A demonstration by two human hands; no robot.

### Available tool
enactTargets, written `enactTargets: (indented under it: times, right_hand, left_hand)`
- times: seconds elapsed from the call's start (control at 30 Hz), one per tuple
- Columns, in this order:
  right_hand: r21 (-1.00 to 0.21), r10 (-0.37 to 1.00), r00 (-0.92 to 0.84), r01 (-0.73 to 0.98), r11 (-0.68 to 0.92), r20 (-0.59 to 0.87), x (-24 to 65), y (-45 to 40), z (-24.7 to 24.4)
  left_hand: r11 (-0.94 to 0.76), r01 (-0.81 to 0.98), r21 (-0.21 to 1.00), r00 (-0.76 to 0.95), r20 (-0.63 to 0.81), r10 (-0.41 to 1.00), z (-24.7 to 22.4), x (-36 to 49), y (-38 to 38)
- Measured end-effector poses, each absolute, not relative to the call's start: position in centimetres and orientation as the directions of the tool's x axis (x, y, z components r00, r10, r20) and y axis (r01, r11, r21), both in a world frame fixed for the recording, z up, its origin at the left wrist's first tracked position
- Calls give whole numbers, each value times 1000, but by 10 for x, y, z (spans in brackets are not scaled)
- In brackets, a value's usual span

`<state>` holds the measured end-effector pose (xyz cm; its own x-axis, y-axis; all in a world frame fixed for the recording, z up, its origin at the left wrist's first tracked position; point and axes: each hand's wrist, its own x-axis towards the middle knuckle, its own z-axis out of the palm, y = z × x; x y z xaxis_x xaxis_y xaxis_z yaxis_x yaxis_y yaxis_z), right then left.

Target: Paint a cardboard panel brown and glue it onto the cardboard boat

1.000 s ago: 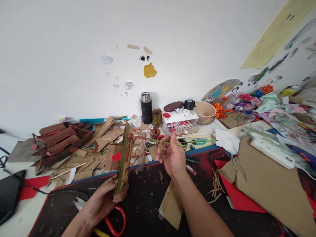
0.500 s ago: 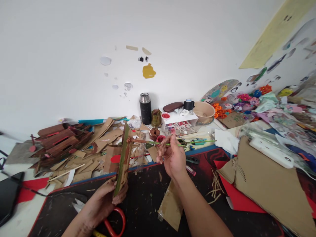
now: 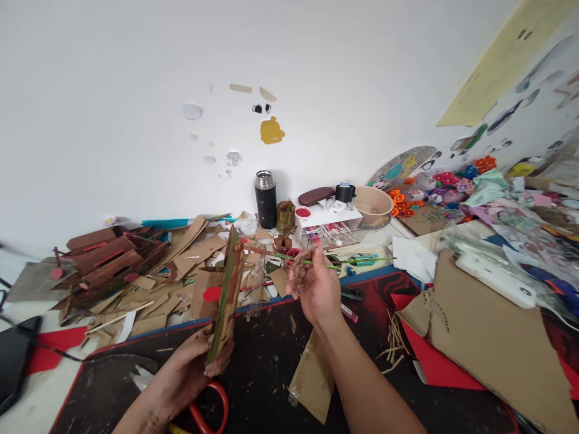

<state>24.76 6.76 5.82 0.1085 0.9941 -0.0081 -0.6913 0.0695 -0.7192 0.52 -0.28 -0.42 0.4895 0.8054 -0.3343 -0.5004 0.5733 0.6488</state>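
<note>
The left hand grips the strip at 7 o'clock while the right hand pinches the brush, whose tip now sits higher along the strip, suggesting brown paint is being spread.

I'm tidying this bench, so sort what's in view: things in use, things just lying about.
In use: green-and-brown strip in left hand, brush in right hand; probably brown pot.

Apparently lying about: black flask, beige bowl, red-handled scissors, maroon case.

Painted strip in left hand, green stick, perhaps a brush, in right hand
</note>
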Motion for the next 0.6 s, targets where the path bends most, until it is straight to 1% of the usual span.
enactTargets:
  times: [0.17,0.6]
  right_hand:
    - [-720,994,111,-690,79,2,248,68,58]
    - [-715,993,115,-698,51,-41,248,67,57]
  left_hand:
    - [562,-489,667,504,-310,806,-4,5,-2]
    - [573,-491,656,492,-334,804,-6,4,-3]
